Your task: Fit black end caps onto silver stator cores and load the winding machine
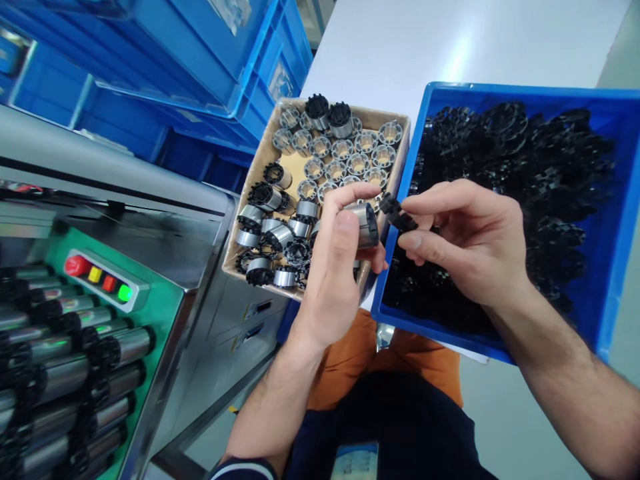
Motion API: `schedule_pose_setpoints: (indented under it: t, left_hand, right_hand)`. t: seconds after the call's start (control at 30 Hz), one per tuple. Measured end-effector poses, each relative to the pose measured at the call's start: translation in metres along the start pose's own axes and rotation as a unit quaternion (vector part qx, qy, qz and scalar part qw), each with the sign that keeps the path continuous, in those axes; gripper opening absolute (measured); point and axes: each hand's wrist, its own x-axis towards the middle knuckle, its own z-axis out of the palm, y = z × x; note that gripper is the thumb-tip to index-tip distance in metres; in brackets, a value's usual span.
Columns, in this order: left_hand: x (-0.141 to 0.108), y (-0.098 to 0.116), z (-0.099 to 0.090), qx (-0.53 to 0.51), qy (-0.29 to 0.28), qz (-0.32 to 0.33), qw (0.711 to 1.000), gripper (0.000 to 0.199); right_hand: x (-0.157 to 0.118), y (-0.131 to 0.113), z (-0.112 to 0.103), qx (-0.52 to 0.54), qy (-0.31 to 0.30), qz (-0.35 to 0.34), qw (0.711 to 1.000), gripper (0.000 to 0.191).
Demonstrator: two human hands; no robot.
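My left hand (335, 267) is closed around a silver metal cylinder (366, 225) with a black end. It is held above the right side of a cardboard box (315, 293). Between the fingertips of my right hand (465, 233) is a black toothed plastic ring (399, 212), seen edge-on close to the cylinder's right end. A small gap seems to lie between ring and cylinder. In the box, bare metal cores (342, 148) stand in rows, while cylinders with black end rings (280, 235) lie loosely toward the front left.
On the right, a blue bin (555, 100) holds a heap of black plastic rings (505, 167). Blue crates (200, 60) are stacked at the upper left. A machine with coloured buttons (100, 277) and rows of finished cylinders (65, 373) stands at left. Box and bin share a white table (400, 47).
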Motion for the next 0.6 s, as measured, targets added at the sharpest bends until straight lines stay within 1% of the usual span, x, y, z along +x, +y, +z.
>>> schedule_pose_setpoints:
  t: [0.07, 0.13, 0.17, 0.27, 0.4, 0.5, 0.6]
  left_hand:
    - [0.0, -0.001, 0.001, -0.001, 0.001, 0.005, 1.0, 0.048]
    - [-0.002, -0.003, 0.003, -0.001, 0.002, 0.015, 1.0, 0.047]
    - [-0.002, -0.004, 0.003, 0.001, 0.002, 0.022, 1.0, 0.047]
    - [-0.006, -0.006, 0.006, 0.017, 0.002, 0.035, 0.999, 0.049]
    - [-0.01, -0.002, 0.006, 0.064, 0.012, 0.037, 0.997, 0.051]
    - [-0.01, 0.003, 0.002, 0.091, -0.011, 0.047, 0.995, 0.048]
    - [-0.007, 0.006, -0.005, 0.11, -0.029, 0.05, 0.992, 0.046]
  right_hand:
    - [-0.001, 0.0, -0.002, -0.012, 0.013, -0.005, 1.0, 0.043]
    - [-0.003, 0.001, -0.004, -0.033, 0.01, -0.001, 0.999, 0.055]
    - [-0.003, 0.002, -0.004, -0.04, 0.006, -0.001, 0.999, 0.058]
    - [-0.003, 0.004, -0.004, -0.043, -0.015, -0.011, 0.999, 0.054]
    - [0.0, 0.003, -0.001, -0.037, -0.026, -0.041, 0.998, 0.049]
    - [0.002, 0.0, 0.0, -0.039, -0.022, -0.047, 0.998, 0.045]
    - [0.002, -0.002, 0.0, -0.035, -0.025, -0.033, 0.999, 0.044]
